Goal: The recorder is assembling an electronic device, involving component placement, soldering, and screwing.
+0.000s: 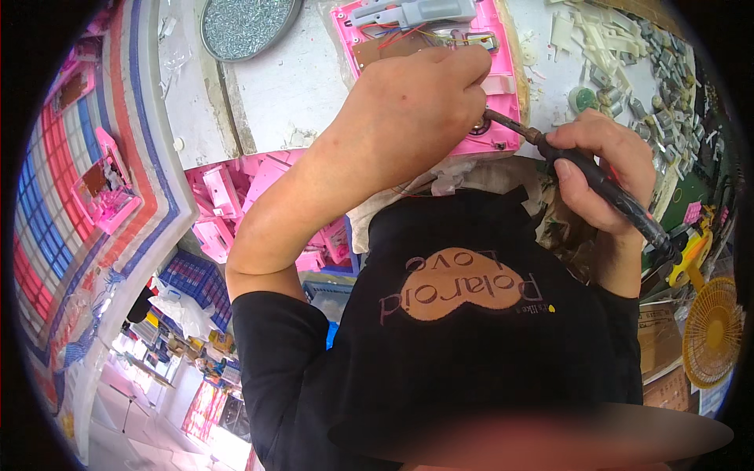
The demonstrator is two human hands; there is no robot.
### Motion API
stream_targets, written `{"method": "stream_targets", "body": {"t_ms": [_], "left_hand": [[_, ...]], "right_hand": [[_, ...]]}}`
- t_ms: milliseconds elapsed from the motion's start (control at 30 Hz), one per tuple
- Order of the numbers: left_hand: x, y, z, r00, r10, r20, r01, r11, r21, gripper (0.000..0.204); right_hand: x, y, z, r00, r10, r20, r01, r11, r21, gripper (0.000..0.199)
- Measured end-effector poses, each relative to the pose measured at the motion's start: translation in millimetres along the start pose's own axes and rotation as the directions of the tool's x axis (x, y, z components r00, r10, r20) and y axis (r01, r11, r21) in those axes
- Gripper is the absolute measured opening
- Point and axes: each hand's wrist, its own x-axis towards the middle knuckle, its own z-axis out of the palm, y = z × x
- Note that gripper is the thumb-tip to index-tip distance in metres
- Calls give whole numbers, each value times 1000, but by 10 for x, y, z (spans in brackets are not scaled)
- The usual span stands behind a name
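A black-handled soldering iron (605, 184) is gripped in the closed right hand (605, 169), its tip hidden behind the left hand (412, 110), whose bent fingers pin the pink plastic housing (495, 118). Beyond the fingertips lies a round tray of screws (247, 27); grey parts (667, 102) are heaped rightward.

Bare worktop (290, 86) lies open left of the pink housing (491, 94). Further left, a round tray of screws (247, 27) blocks. Right of the housing, heaped small parts (660, 86) crowd the surface.
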Motion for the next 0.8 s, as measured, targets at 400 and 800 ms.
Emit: {"method": "stream_targets", "body": {"t_ms": [400,800], "left_hand": [[34,91,-41,999,-54,10,54,998,-35,6],[4,61,-15,999,-44,-21,43,998,-51,9]], "right_hand": [[38,-188,51,984,168,-62,-166,985,49,19],[-191,-210,-194,974,171,-146,-163,984,66,24]]}}
